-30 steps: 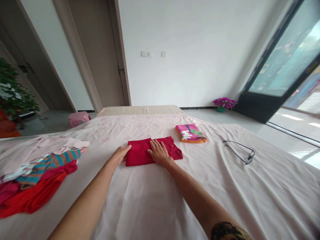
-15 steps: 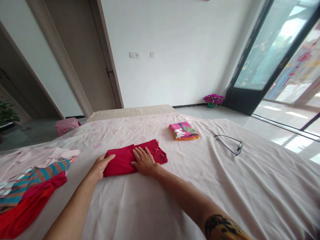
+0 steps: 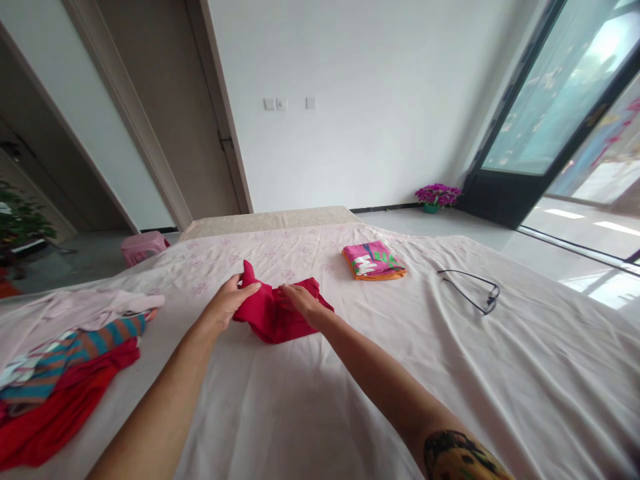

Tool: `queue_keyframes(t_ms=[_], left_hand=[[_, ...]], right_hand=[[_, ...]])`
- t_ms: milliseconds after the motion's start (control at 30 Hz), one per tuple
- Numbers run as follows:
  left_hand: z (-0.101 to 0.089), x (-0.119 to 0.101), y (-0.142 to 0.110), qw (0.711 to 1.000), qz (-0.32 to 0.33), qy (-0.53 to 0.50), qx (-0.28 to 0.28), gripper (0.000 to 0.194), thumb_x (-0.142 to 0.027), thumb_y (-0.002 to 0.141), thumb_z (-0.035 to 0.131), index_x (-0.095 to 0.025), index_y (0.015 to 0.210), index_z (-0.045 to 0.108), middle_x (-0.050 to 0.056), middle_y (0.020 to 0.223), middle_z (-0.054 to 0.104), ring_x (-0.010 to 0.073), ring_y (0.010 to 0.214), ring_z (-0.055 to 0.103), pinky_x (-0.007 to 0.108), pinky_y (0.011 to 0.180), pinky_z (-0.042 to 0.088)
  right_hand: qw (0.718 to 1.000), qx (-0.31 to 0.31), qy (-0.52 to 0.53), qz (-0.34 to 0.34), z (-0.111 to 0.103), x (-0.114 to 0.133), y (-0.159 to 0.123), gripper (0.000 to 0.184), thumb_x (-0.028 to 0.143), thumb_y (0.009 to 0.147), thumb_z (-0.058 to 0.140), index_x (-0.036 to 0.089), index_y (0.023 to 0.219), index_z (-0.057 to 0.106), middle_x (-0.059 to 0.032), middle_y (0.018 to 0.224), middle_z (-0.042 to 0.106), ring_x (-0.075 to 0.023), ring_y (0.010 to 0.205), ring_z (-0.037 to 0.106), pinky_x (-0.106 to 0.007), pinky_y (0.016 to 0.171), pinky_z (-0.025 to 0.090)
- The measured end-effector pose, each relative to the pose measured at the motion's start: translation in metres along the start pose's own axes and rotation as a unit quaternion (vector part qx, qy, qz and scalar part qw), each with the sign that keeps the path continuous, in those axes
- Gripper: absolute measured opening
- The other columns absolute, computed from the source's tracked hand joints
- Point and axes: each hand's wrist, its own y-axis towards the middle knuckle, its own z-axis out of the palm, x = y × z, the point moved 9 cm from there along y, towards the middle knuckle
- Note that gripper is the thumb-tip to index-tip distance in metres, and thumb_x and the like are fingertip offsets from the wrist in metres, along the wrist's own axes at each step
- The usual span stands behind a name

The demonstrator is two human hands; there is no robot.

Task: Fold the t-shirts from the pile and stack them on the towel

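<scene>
A dark red folded garment [image 3: 273, 319] lies in the middle of a bed covered with a pale pink sheet [image 3: 310, 400]. My left hand [image 3: 227, 303] pinches the garment's left end and holds it raised off the sheet. My right hand [image 3: 300, 303] rests on the garment's middle, fingers pressed down into the cloth along the fold. Both forearms reach in from the bottom of the view.
A folded pink patterned cloth [image 3: 373, 260] lies further back on the right. A black cord [image 3: 473, 293] rests on the sheet to the right. A heap of clothes [image 3: 60, 363] sits at the left edge. A pink stool [image 3: 143, 245] stands beyond the bed.
My left hand has gripped the garment's left end and lifted it up and toward the right. My right hand has shifted from lying flat to pressing at the fold.
</scene>
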Motion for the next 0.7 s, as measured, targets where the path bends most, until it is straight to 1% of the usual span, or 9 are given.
queue_keyframes(t_ms=[133, 200, 267, 300, 367, 467, 567, 633, 700], left_hand=[[0.054, -0.009, 0.004, 0.999, 0.035, 0.007, 0.019, 0.065, -0.032, 0.074, 0.079, -0.013, 0.13, 0.052, 0.007, 0.094, 0.07, 0.0167, 0.077, 0.069, 0.027, 0.069, 0.056], [0.082, -0.002, 0.004, 0.998, 0.029, 0.003, 0.055, 0.067, -0.039, 0.079, 0.073, -0.013, 0.136, 0.048, 0.008, 0.096, 0.068, 0.0167, 0.076, 0.069, 0.029, 0.068, 0.057], [0.096, 0.007, 0.005, 0.997, 0.041, 0.018, 0.065, 0.061, -0.044, 0.086, 0.063, -0.014, 0.136, 0.048, 0.009, 0.098, 0.067, 0.0169, 0.074, 0.069, 0.031, 0.067, 0.058], [0.095, 0.009, 0.007, 0.996, 0.066, 0.044, 0.044, 0.055, -0.043, 0.088, 0.059, -0.014, 0.133, 0.051, 0.009, 0.098, 0.067, 0.017, 0.075, 0.069, 0.032, 0.068, 0.058], [0.08, 0.01, 0.008, 0.983, 0.134, 0.121, -0.035, 0.041, -0.035, 0.09, 0.053, -0.015, 0.125, 0.058, 0.009, 0.1, 0.069, 0.0178, 0.083, 0.069, 0.034, 0.078, 0.058], [0.058, 0.017, 0.01, 0.954, 0.185, 0.206, -0.117, 0.032, -0.023, 0.088, 0.049, -0.016, 0.116, 0.064, 0.011, 0.111, 0.07, 0.021, 0.102, 0.067, 0.04, 0.099, 0.051], [0.055, 0.026, 0.011, 0.944, 0.2, 0.235, -0.116, 0.035, -0.02, 0.089, 0.046, -0.016, 0.119, 0.063, 0.013, 0.126, 0.066, 0.0244, 0.122, 0.059, 0.043, 0.111, 0.042], [0.065, 0.029, 0.01, 0.924, 0.226, 0.29, -0.102, 0.04, -0.024, 0.092, 0.044, -0.014, 0.128, 0.059, 0.015, 0.135, 0.061, 0.0259, 0.132, 0.051, 0.044, 0.114, 0.037], [0.083, 0.032, 0.009, 0.89, 0.252, 0.369, -0.087, 0.047, -0.03, 0.096, 0.04, -0.011, 0.137, 0.052, 0.018, 0.144, 0.053, 0.0288, 0.14, 0.043, 0.047, 0.116, 0.034]], right_hand=[[0.978, 0.002, 0.183, 0.097, -0.01, -0.021, -0.002, 0.051, 0.056, 0.099, 0.035, 0.017, 0.116, 0.062, -0.012, 0.11, 0.07, -0.023, 0.097, 0.068, -0.043, 0.091, 0.054], [0.958, 0.013, 0.251, 0.141, -0.018, -0.025, -0.005, 0.06, 0.061, 0.099, 0.025, 0.016, 0.111, 0.062, -0.0121, 0.099, 0.072, -0.0239, 0.089, 0.07, -0.046, 0.086, 0.056], [0.945, 0.012, 0.283, 0.163, -0.031, -0.026, -0.007, 0.066, 0.064, 0.098, 0.02, 0.016, 0.104, 0.064, -0.0122, 0.09, 0.072, -0.0252, 0.083, 0.07, -0.046, 0.08, 0.058], [0.943, 0.007, 0.287, 0.171, -0.038, -0.027, -0.008, 0.064, 0.064, 0.097, 0.023, 0.016, 0.101, 0.064, -0.0119, 0.087, 0.072, -0.0253, 0.081, 0.07, -0.046, 0.078, 0.059], [0.947, -0.004, 0.266, 0.18, -0.049, -0.03, -0.01, 0.048, 0.058, 0.095, 0.041, 0.016, 0.096, 0.065, -0.0101, 0.082, 0.072, -0.0241, 0.077, 0.07, -0.042, 0.076, 0.059], [0.973, -0.028, 0.182, 0.14, -0.059, -0.028, -0.008, 0.018, 0.034, 0.084, 0.064, 0.017, 0.091, 0.065, -0.0054, 0.076, 0.071, -0.0205, 0.071, 0.069, -0.035, 0.074, 0.058], [0.992, -0.045, 0.096, 0.074, -0.061, -0.018, -0.004, 0.012, 0.022, 0.079, 0.065, 0.018, 0.09, 0.065, -0.0027, 0.073, 0.071, -0.0188, 0.067, 0.068, -0.031, 0.068, 0.057], [0.996, -0.047, 0.056, 0.047, -0.061, -0.012, -0.001, 0.015, 0.02, 0.079, 0.061, 0.018, 0.094, 0.065, -0.003, 0.076, 0.072, -0.0192, 0.068, 0.068, -0.031, 0.066, 0.056], [0.998, -0.055, 0.003, 0.029, -0.066, -0.008, 0.001, 0.024, 0.018, 0.08, 0.056, 0.018, 0.102, 0.064, -0.0042, 0.083, 0.074, -0.0206, 0.074, 0.07, -0.031, 0.067, 0.056]])
